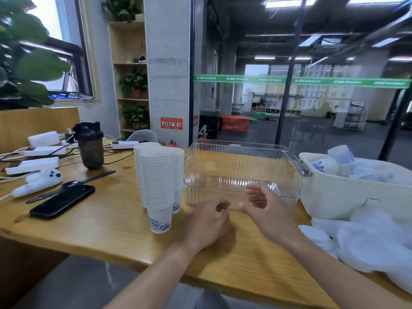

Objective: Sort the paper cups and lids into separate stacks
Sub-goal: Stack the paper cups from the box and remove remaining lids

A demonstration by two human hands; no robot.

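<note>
Three tall stacks of white paper cups (158,186) with blue print stand upright on the wooden table (107,221), left of a clear ribbed plastic tray (240,175) that holds nothing. More cups (334,163) lie loose in a cream bin (347,195) at the right. My left hand (207,221) hovers in front of the tray's near wall with fingers loosely curled and holding nothing. My right hand (263,206) hangs beside it, fingers relaxed and apart, also holding nothing. No lids can be made out.
A black phone (62,200), a watch (71,185), a white rabbit-shaped gadget (38,181), power strips with cables and a dark shaker bottle (90,146) crowd the table's left side. White plastic bags (367,241) lie at the right front edge.
</note>
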